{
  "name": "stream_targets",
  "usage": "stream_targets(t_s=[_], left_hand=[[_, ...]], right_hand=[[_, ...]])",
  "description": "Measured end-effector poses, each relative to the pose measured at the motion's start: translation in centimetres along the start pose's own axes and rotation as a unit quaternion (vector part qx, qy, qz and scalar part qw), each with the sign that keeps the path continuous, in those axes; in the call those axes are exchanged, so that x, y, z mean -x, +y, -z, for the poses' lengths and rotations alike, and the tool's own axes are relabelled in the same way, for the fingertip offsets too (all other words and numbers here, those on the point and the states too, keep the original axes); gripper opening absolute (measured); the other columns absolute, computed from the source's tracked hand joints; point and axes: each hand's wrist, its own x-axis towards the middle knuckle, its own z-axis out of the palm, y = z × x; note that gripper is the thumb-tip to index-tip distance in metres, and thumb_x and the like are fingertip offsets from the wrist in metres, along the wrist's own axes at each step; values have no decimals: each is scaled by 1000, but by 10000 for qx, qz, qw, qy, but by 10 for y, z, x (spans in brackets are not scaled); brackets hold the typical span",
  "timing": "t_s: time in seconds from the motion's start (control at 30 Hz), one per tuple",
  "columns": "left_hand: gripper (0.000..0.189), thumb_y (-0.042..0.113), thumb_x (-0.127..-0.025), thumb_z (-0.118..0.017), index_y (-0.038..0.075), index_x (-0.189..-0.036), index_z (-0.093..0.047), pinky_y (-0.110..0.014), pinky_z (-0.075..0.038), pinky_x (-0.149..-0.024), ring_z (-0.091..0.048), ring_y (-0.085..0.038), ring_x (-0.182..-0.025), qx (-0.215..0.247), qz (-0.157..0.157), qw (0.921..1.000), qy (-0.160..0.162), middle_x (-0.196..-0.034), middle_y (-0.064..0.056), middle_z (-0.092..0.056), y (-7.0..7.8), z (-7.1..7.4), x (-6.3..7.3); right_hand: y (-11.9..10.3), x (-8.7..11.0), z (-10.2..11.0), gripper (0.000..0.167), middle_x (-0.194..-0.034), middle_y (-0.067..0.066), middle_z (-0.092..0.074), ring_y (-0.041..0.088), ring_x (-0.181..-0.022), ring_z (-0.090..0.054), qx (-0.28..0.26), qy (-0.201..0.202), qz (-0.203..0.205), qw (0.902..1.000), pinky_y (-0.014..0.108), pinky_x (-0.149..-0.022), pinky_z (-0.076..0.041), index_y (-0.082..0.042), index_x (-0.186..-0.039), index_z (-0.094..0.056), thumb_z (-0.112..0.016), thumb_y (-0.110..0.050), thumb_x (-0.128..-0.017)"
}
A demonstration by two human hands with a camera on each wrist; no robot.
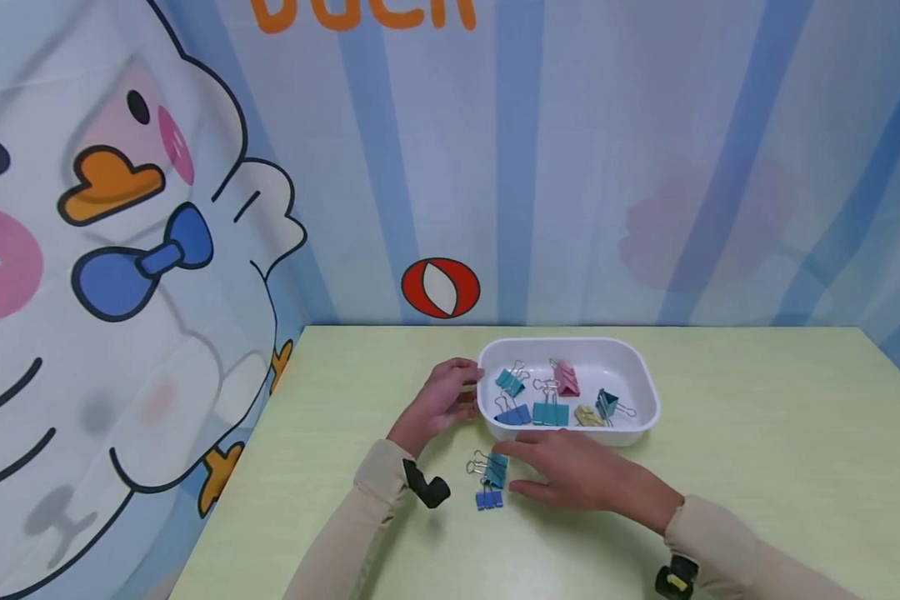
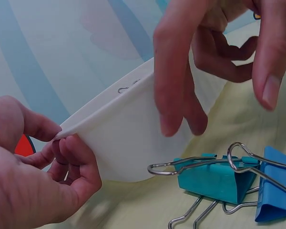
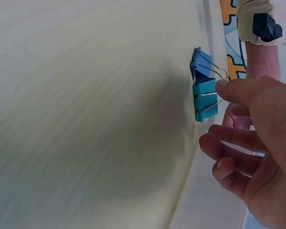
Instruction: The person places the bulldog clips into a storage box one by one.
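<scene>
My left hand (image 1: 441, 402) holds the left end of a white plastic tray (image 1: 613, 362); in the left wrist view its thumb and fingers pinch the rim. Just in front of the tray, a teal binder clip (image 1: 497, 472) and a blue binder clip (image 1: 489, 500) lie side by side on the table, wire handles sticking out. My right hand (image 1: 579, 472) hovers right beside this pair with thumb and fingers loosely spread, nothing between them. In the right wrist view the thumb (image 3: 238, 90) overlaps the edge of the teal clip.
Several binder clips lie inside the tray: teal (image 1: 551, 414), blue (image 1: 513, 415), pink (image 1: 566, 379), yellow (image 1: 588, 416) and a dark teal one (image 1: 607, 404). The pale yellow table (image 1: 765, 433) ends at a printed curtain (image 1: 585, 167) behind the tray.
</scene>
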Motion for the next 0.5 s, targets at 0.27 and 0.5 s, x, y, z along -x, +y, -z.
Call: stream_targets(t_s=[0.27,0.5], left_hand=[[28,17,-103,-61,6,-128,-58,-30,-53,-73,-58,-28,-101,-35,78,10000,31,-123,-16,-62,2,0,3],[28,18,-104,-60,6,-129,-58,-31,-53,-75,-57,-27,-102,-75,137,9999,54,-123,-15,-62,3,1,2]], right_hand=[[3,-7,-16,45,-116,3,-71,13,-92,-65,276,283,78,9992,35,-81,-57,-16,-136,-65,-75,-34,-96],[1,-14,-21,44,-113,-1,-70,11,-89,-60,200,215,-140,9995,34,-83,-56,-20,-137,-66,-75,-34,-96]])
